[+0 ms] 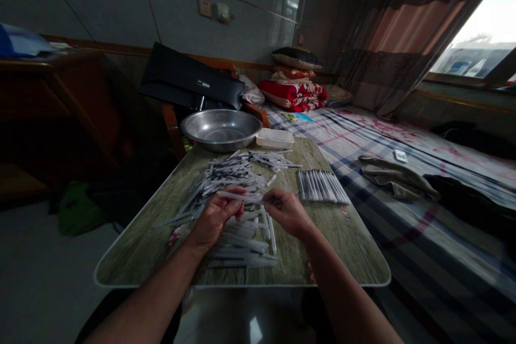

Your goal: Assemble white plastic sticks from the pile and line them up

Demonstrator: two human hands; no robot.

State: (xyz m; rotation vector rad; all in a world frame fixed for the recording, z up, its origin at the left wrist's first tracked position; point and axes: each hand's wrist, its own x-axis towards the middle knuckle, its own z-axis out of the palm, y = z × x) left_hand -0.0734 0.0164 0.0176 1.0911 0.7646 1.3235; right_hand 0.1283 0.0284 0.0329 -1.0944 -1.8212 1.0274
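Tube (252, 200) grasped in my left hand (217, 216), right end pinched by my right hand (287, 213); long axis crosswise, nearly parallel to the near edge of the table (355, 247).

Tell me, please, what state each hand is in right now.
Left hand: closed, holding a translucent pen barrel.
Right hand: closed, at the barrel's right end; what it pinches cannot be told.

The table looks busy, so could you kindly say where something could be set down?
The near right corner, bordered by the right forearm and row of pens; the near left corner, outside the left forearm. Loose tubes crowd the middle, back towards the metal bowl.
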